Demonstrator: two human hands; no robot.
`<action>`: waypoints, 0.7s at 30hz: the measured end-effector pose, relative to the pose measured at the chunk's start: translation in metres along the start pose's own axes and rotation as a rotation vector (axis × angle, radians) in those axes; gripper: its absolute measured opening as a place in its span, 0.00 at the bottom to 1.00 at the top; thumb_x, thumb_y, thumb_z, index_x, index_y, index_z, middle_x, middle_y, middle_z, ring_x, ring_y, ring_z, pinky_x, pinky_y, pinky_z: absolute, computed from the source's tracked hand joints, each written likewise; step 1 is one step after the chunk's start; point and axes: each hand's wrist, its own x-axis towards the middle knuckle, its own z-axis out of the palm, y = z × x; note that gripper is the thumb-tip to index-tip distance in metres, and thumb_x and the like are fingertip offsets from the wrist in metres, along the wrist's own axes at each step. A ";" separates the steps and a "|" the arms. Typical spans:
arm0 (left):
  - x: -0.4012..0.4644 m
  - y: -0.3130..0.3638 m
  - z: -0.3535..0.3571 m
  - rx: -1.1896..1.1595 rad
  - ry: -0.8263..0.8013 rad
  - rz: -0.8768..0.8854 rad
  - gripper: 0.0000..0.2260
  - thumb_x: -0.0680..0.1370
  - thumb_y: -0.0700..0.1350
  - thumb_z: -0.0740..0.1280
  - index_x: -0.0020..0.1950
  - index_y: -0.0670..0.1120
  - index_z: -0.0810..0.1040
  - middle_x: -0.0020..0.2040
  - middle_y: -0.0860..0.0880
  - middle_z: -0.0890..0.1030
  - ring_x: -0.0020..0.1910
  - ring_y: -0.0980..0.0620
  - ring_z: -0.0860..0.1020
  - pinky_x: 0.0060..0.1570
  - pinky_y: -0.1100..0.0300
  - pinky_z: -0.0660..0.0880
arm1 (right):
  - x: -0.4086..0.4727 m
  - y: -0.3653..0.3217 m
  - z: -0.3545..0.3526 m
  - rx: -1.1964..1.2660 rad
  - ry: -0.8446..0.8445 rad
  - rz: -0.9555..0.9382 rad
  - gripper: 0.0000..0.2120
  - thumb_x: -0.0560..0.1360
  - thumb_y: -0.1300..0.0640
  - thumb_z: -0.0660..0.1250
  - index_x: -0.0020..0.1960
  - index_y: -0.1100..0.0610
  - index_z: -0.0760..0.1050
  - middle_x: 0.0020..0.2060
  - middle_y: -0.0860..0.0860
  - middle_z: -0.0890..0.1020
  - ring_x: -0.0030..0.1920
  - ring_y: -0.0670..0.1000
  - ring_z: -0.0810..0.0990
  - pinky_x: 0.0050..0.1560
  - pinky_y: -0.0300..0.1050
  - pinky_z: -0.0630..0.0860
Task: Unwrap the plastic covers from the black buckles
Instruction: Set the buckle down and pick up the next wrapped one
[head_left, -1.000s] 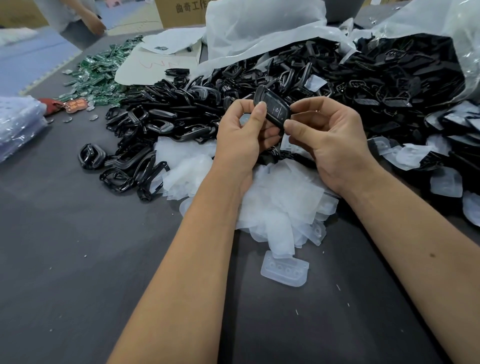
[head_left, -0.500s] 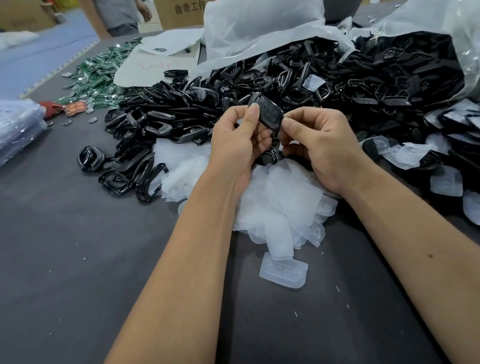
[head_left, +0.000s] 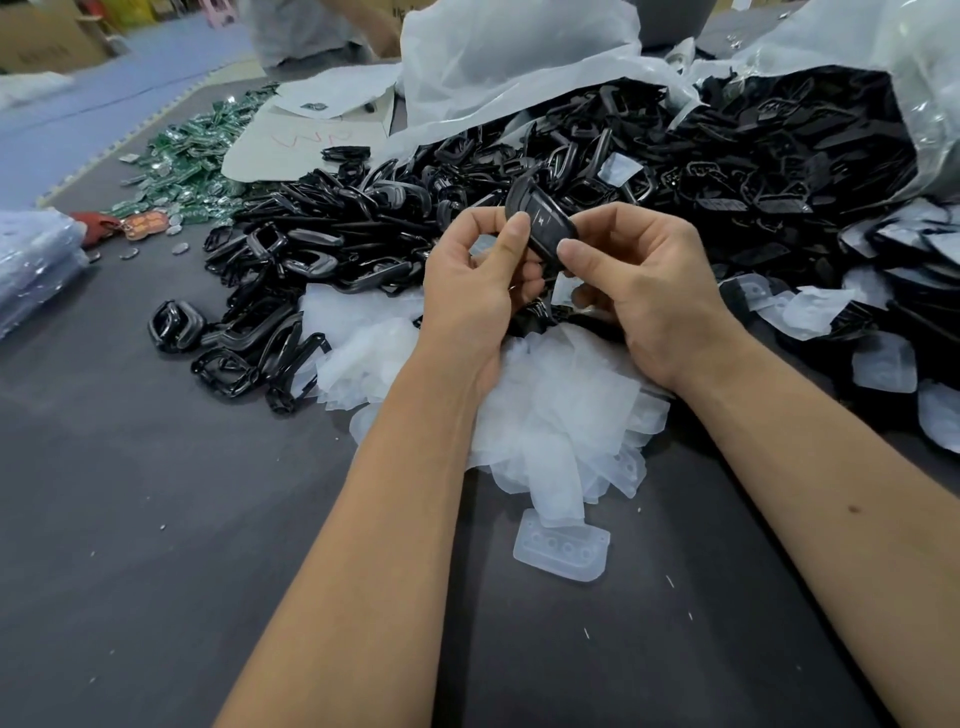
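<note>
A black buckle (head_left: 540, 215) is held up over the table between both hands. My left hand (head_left: 475, 275) pinches its left side with thumb and fingers. My right hand (head_left: 644, 280) pinches its right side, and a bit of clear plastic cover (head_left: 566, 288) hangs below the buckle between my hands. Beneath my wrists lies a heap of removed clear covers (head_left: 550, 410). A big pile of black buckles (head_left: 395, 223) spreads behind and to the left.
One stiff clear cover (head_left: 561, 551) lies alone near me on the dark table (head_left: 156, 545). Covered buckles (head_left: 831, 306) sit at the right, under a large clear bag (head_left: 924, 104). Green pieces (head_left: 192, 156) and white sheets (head_left: 311, 130) lie at the back left. A person stands behind the table.
The buckle has turned slightly between my fingers and a flap of clear cover now hangs below it. My view has tilted a little; the person at the back moved right.
</note>
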 end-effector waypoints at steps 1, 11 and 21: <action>0.000 0.001 -0.001 0.008 0.010 -0.006 0.05 0.84 0.41 0.66 0.48 0.44 0.77 0.35 0.49 0.80 0.35 0.54 0.77 0.40 0.60 0.79 | 0.001 0.001 0.000 -0.083 0.037 -0.062 0.08 0.77 0.64 0.74 0.45 0.51 0.83 0.37 0.45 0.84 0.36 0.44 0.80 0.37 0.40 0.78; 0.004 0.008 -0.014 0.045 0.012 -0.168 0.03 0.79 0.38 0.73 0.50 0.39 0.82 0.34 0.47 0.82 0.30 0.55 0.80 0.33 0.64 0.78 | 0.002 0.004 -0.005 -0.761 0.094 -0.546 0.06 0.75 0.64 0.76 0.50 0.57 0.87 0.46 0.54 0.81 0.46 0.51 0.80 0.41 0.39 0.75; 0.000 0.006 -0.013 0.089 -0.031 -0.027 0.06 0.77 0.31 0.73 0.49 0.41 0.81 0.36 0.47 0.82 0.31 0.51 0.83 0.35 0.61 0.81 | 0.003 0.001 -0.003 -0.175 0.000 -0.013 0.09 0.83 0.61 0.65 0.47 0.56 0.83 0.34 0.52 0.83 0.35 0.51 0.83 0.28 0.43 0.76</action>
